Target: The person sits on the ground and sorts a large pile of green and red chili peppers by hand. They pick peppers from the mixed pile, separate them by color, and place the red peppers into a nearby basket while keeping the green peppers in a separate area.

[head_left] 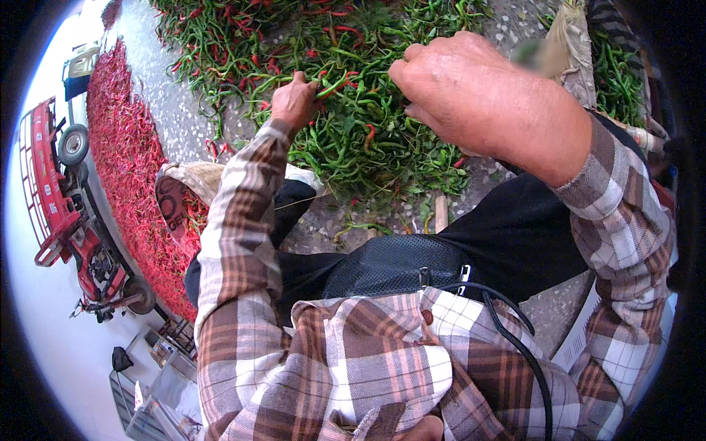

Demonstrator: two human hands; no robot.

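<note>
A loose heap of green and red chili peppers (353, 132), mixed with leaves and stems, lies on the speckled floor before me. My left hand (296, 102) is at the heap's left part, thumb and fingers closed on a chili pepper (333, 87), mostly green, that sticks out to the right. Raised over the heap's right side, nearer the camera, is my right hand (452, 82). Its fingers are curled and bent downward. The back of the hand hides the fingertips, so I cannot see whether anything is between them.
By my left leg a tilted container (179, 204) holds red chilies. A broad strip of red chilies (127, 143) covers the floor at left, beside a red cargo tricycle (77, 220). Green chilies (615, 77) fill a sack (579, 60) at right. A wooden piece (441, 214) lies between my legs.
</note>
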